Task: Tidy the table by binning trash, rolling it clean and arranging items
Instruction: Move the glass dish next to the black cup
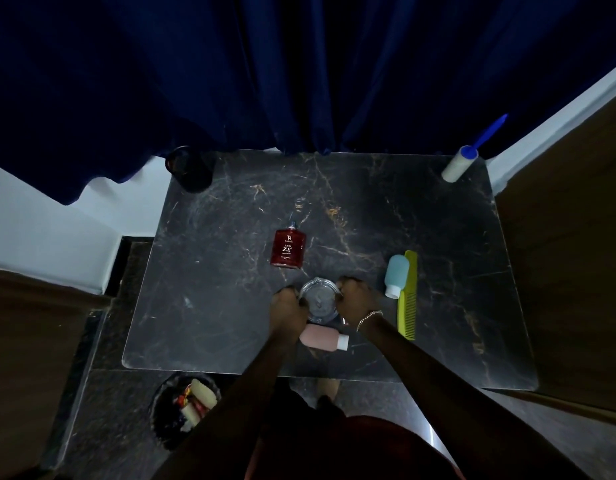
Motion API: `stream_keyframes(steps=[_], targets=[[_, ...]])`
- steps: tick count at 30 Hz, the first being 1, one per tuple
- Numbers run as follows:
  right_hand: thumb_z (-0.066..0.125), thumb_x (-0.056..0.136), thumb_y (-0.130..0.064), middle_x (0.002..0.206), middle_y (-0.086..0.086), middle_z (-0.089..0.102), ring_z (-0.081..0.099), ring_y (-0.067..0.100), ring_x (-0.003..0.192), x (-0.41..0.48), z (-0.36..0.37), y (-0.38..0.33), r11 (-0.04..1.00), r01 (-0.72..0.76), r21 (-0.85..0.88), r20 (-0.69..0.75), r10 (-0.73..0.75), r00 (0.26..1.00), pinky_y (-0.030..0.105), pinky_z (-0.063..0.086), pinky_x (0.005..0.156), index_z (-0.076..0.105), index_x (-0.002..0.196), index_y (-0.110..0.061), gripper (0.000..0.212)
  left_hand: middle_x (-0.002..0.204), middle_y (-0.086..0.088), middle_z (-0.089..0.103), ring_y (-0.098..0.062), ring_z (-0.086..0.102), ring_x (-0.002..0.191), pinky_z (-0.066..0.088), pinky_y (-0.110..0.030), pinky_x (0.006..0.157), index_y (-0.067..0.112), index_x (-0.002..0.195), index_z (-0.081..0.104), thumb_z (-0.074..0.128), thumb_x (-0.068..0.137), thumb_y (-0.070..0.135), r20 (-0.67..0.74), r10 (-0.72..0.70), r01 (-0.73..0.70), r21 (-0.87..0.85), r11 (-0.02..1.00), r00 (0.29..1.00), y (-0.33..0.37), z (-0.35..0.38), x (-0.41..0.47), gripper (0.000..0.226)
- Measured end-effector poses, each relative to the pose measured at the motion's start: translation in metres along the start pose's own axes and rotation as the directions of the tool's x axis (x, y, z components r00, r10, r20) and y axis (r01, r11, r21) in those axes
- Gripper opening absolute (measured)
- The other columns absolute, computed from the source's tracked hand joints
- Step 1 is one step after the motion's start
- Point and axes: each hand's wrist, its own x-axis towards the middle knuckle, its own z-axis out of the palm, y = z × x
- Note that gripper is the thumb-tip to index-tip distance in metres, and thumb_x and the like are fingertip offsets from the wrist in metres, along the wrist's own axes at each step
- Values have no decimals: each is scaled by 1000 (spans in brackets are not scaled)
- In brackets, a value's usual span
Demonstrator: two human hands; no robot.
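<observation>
A round clear glass dish point(318, 299) sits near the front middle of the dark marble table point(230, 306). My left hand point(288, 306) grips its left rim and my right hand point(357, 299) grips its right rim. A red perfume bottle point(288, 248) lies flat just beyond the dish. A pink travel bottle point(323, 337) lies on its side between my wrists. To the right lie a light blue bottle point(396, 275) and a yellow-green comb point(407, 296), side by side. A lint roller point(460, 163) with a blue handle rests at the far right corner.
A dark cup point(189, 169) stands at the table's far left corner. A black bin point(182, 408) holding wrappers and trash sits on the floor by the front left corner. Dark blue curtains point(299, 64) hang behind the table. Wooden panels flank both sides.
</observation>
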Motion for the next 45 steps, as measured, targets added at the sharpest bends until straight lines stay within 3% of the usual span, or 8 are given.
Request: stream_keyframes(steps=[10, 18, 23, 28, 31, 38, 42, 45], targets=[[56, 92, -14, 98, 3, 76, 70, 18, 90, -1, -16, -22, 967, 95, 235, -77, -79, 994, 24, 51, 79, 73, 99, -13, 19, 92, -13, 77, -28, 72, 83, 56, -34, 74, 1, 91, 74, 68, 87, 6, -112, 36, -48, -102, 994, 993, 3, -37, 0, 8], [60, 87, -13, 99, 6, 77, 71, 21, 93, 11, -16, -65, 941, 79, 330, -128, -38, 991, 30, 54, 87, 74, 99, -8, 20, 87, -2, 77, -10, 64, 71, 45, -12, 63, 13, 87, 73, 72, 89, 12, -188, -21, -17, -201, 980, 982, -4, -81, 6, 3], [64, 86, -15, 96, 4, 78, 69, 14, 84, 25, -12, -100, 940, 81, 332, -94, -52, 994, 15, 38, 69, 76, 100, -14, 19, 83, -2, 78, -15, 74, 76, 64, -34, 75, 15, 86, 76, 73, 87, 9, -193, -44, -7, -259, 966, 980, -19, -112, 22, 6], [68, 85, -17, 99, 4, 78, 72, 16, 93, 40, -3, -137, 935, 62, 349, -82, -35, 996, 9, 36, 69, 77, 105, -15, 21, 83, -2, 79, -18, 75, 80, 62, -32, 77, 16, 87, 78, 76, 83, 12, -224, -67, 6, -262, 965, 972, -39, -139, 41, 5], [68, 86, -15, 97, 3, 79, 68, 10, 84, 51, 4, -159, 928, 61, 368, -53, -44, 998, 1, 35, 61, 77, 103, -13, 20, 85, -4, 80, -20, 76, 81, 63, -34, 79, 15, 88, 78, 77, 83, 14, -218, -93, 29, -281, 959, 971, -54, -154, 54, 5], [66, 85, -18, 102, 6, 78, 72, 21, 98, 87, 23, -212, 959, 73, 275, 2, -77, 997, 14, 38, 72, 77, 102, -13, 21, 75, -2, 78, -21, 77, 73, 65, -45, 75, 23, 72, 71, 75, 82, 9, -179, -158, 83, -370, 925, 971, -85, -192, 87, 18], [68, 82, -17, 102, 8, 78, 72, 24, 97, 113, 28, -246, 964, 98, 248, -7, -100, 995, 19, 46, 77, 78, 99, -13, 21, 76, 0, 77, -17, 73, 72, 60, -36, 73, 15, 79, 76, 74, 82, 6, -184, -160, 86, -356, 930, 970, -98, -212, 115, 9], [66, 81, -12, 100, 9, 78, 72, 25, 95, 137, 35, -271, 967, 83, 242, 21, -90, 996, 16, 42, 69, 78, 99, -12, 21, 86, -12, 79, -28, 76, 85, 62, -46, 80, 5, 90, 78, 71, 83, -1, -155, -171, 95, -404, 910, 973, -106, -227, 140, 11]])
